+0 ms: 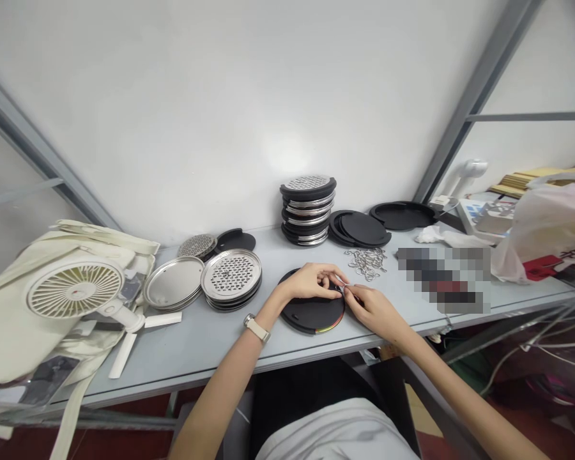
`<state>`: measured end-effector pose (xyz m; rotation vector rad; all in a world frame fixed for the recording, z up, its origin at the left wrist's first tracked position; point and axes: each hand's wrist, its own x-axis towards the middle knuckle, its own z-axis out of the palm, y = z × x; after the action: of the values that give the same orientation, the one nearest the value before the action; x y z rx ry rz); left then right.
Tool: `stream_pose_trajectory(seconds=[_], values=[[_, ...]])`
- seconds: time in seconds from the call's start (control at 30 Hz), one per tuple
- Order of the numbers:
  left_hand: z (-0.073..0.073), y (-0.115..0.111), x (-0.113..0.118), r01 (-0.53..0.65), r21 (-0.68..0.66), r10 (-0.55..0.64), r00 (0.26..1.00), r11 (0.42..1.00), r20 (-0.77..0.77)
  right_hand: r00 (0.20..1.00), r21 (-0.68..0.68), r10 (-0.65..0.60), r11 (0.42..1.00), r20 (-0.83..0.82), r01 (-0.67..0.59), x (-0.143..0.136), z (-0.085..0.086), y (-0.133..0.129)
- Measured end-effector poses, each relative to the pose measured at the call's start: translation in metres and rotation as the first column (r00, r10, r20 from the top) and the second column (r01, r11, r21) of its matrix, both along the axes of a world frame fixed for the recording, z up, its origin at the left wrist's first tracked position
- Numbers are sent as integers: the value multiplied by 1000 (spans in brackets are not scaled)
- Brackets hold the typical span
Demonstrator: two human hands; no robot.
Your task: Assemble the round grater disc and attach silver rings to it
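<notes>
A round black disc (316,314) with a coloured strip on its near right rim lies flat on the table. Over its far part my left hand (316,281) is bent, thumb and fingertips closing toward a small, shiny metal piece (344,287) at the disc's right edge. My right hand (371,310) pinches that same piece from the right. Its exact shape is too small to tell. Just beyond the hands is a loose pile of metal wire clips (367,262).
Behind stands a stack of grater discs and black holders (308,211). Black trays (361,228) lie right of it. Metal grater plates (230,275) and plain plates (172,283) sit left. A small fan (76,287) rests by a cream bag (14,306). A plastic bag (551,223) is at right.
</notes>
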<state>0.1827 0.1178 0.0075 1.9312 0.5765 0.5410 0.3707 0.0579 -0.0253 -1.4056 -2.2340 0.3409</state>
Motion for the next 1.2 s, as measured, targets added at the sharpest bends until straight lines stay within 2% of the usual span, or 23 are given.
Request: stream_pose_trajectory(seconds=[0.37, 0.77, 1.2], values=[[-2, 0, 0, -16, -12, 16, 1000, 1000, -27, 1000, -24, -11, 1000, 13, 11, -1, -1, 1], [-1, -2, 0, -80, 140, 87, 995, 987, -45, 998, 5, 4, 1000, 61, -4, -3, -2, 2], [1, -4, 1, -63, 71, 66, 997, 996, -40, 1000, 31, 6, 1000, 23, -7, -2, -1, 0]])
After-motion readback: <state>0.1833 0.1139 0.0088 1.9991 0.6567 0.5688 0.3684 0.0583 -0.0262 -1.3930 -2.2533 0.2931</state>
